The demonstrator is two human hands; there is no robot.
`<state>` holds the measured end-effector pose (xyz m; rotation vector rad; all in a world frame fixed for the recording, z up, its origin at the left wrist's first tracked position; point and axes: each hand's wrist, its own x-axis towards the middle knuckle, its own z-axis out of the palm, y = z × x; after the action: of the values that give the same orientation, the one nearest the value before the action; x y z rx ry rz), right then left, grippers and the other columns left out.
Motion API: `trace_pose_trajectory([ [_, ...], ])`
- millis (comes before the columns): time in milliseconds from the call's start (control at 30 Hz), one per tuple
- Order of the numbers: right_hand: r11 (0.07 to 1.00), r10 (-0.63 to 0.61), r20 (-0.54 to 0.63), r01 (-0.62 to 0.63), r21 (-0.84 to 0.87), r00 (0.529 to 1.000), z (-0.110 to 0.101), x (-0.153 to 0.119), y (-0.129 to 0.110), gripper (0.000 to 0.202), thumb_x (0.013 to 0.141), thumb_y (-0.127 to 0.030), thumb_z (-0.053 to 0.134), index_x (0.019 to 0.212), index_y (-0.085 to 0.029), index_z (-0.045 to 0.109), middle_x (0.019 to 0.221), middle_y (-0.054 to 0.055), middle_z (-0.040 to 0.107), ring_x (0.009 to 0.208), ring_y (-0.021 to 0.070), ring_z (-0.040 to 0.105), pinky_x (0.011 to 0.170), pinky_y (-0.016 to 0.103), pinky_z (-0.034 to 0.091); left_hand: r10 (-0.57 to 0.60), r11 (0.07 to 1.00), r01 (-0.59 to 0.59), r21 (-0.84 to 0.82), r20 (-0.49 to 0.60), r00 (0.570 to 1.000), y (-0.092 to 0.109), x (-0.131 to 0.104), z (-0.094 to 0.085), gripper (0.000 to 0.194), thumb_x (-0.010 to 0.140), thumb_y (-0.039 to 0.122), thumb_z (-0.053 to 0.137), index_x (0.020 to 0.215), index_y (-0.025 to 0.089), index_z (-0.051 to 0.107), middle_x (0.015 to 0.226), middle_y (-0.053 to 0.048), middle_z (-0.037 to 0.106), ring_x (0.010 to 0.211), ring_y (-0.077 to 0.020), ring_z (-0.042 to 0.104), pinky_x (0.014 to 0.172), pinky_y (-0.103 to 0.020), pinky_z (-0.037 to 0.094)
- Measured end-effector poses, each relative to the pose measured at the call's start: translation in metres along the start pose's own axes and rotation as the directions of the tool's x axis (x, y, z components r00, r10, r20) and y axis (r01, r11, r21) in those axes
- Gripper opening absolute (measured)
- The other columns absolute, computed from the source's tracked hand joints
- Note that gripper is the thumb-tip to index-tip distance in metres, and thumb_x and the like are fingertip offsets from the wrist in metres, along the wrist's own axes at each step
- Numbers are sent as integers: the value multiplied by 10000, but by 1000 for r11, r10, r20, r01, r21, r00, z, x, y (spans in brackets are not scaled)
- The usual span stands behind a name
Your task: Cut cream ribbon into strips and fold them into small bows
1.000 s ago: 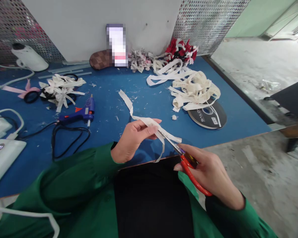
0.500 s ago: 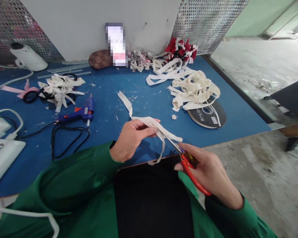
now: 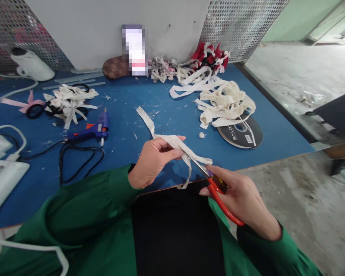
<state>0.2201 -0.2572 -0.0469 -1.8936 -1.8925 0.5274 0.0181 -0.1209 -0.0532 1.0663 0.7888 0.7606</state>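
Near the front edge of the blue table, my left hand [image 3: 153, 161] pinches a cream ribbon [image 3: 146, 118] between thumb and fingers. One end of the ribbon lies up and to the left on the table, and a thin strip hangs down by the table edge. My right hand [image 3: 243, 195] is wrapped round red-handled scissors [image 3: 225, 209]. Their blades lie along the ribbon, with the tips close to my left fingertips. Something yellow [image 3: 220, 184] shows in my right hand beside the scissors; what it is I cannot make out.
A blue glue gun [image 3: 93, 132] and its black cord lie at the left, below white bows [image 3: 70, 100]. Loose cream ribbon [image 3: 227, 96] partly covers a black spool [image 3: 244, 134] at the right. A phone [image 3: 135, 50] leans at the back. White power blocks [image 3: 8, 176] sit far left.
The thin hanging strip has shifted slightly to the right and up. Both hands keep nearly the same place and the same hold.
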Motion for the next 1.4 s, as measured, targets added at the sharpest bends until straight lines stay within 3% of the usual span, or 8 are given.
trace_pose_trajectory([
  [267, 1000, 16, 41, -16, -2, 999, 2, 0, -3, 426, 874, -489, 691, 1204, -221, 675, 869, 23, 748, 630, 157, 637, 578, 256, 456, -11, 1000, 12, -13, 15, 1000, 0, -2, 2, 400, 710, 225, 874, 1099, 194, 784, 940, -35, 809, 899, -205, 744, 839, -316, 605],
  [433, 1000, 22, 77, -23, 18, 997, 0, 4, -8, 449, 886, -524, 674, 1216, -219, 669, 869, 18, 738, 623, 149, 619, 594, 257, 456, -19, 1000, 19, 1, 39, 999, 0, -3, 3, 406, 720, 217, 863, 1117, 195, 779, 930, -27, 809, 885, -194, 744, 826, -301, 607],
  [800, 999, -4, 38, 2, 43, 999, 0, 5, -5, 388, 890, -487, 697, 1163, -211, 702, 749, -27, 689, 584, 123, 544, 565, 232, 432, -32, 999, 32, -10, 67, 997, 1, -4, 2, 450, 715, 227, 872, 1153, 205, 771, 938, -29, 801, 894, -191, 722, 826, -301, 586],
  [1033, 998, -48, -8, 48, -33, 999, -2, 0, 3, 467, 887, -543, 684, 1196, -193, 696, 818, 4, 736, 609, 144, 613, 570, 253, 452, -101, 987, 108, -116, 67, 993, 0, 0, -6, 351, 857, 454, 735, 1076, 189, 803, 1010, -75, 774, 876, -183, 679, 776, -286, 557],
  [1133, 994, -87, -7, 87, -61, 996, -3, -3, 6, 487, 876, -568, 688, 1194, -199, 696, 884, 15, 762, 608, 146, 629, 559, 256, 456, -141, 969, 146, -199, 38, 989, -1, 4, -8, 347, 854, 448, 735, 1056, 175, 808, 924, -72, 764, 868, -180, 683, 779, -282, 556],
  [1233, 995, -82, -9, 82, -49, 997, -2, -4, 6, 463, 877, -546, 700, 1190, -205, 694, 902, 13, 766, 617, 143, 640, 558, 252, 460, -99, 964, 78, -253, -71, 993, -1, 6, -6, 247, 803, 347, 806, 990, 187, 820, 842, -38, 752, 786, -141, 671, 736, -252, 554],
  [1400, 999, -52, -62, 53, 4, 997, 0, -3, 4, 434, 864, -509, 730, 1194, -230, 691, 941, 16, 764, 662, 145, 659, 596, 249, 475, 118, 940, -186, -287, -238, 964, 5, 6, -2, 215, 767, 255, 826, 978, 219, 821, 818, -8, 751, 746, -122, 668, 688, -236, 565],
])
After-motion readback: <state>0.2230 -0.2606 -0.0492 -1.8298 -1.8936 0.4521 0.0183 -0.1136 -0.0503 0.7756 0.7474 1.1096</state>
